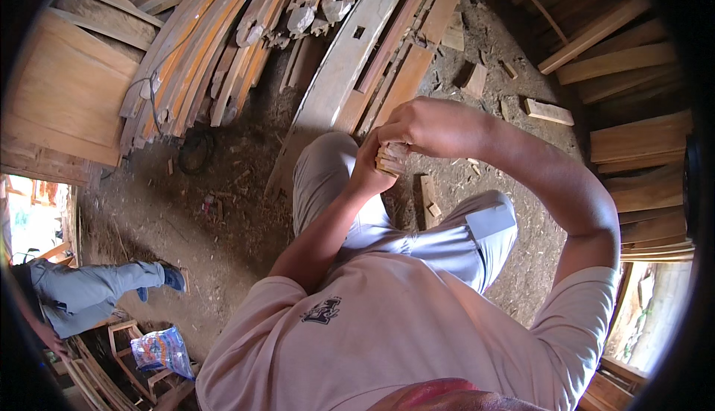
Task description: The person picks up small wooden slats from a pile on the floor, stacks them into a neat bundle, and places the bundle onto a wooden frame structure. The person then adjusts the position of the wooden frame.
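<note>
At twelve o'clock from the chest, the left hand (pixel 365 172) is closed around small wooden pieces (pixel 392 159); the right hand (pixel 423 126) bends over them, its grip unclear. Farther, long planks (pixel 346 64) lie at twelve, stacked timber (pixel 195 53) at ten.

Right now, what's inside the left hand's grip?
Pale wood, ridged or stacked, shows between the left hand and right hand. The hands cover the rest; one piece or several, I can't tell.
</note>
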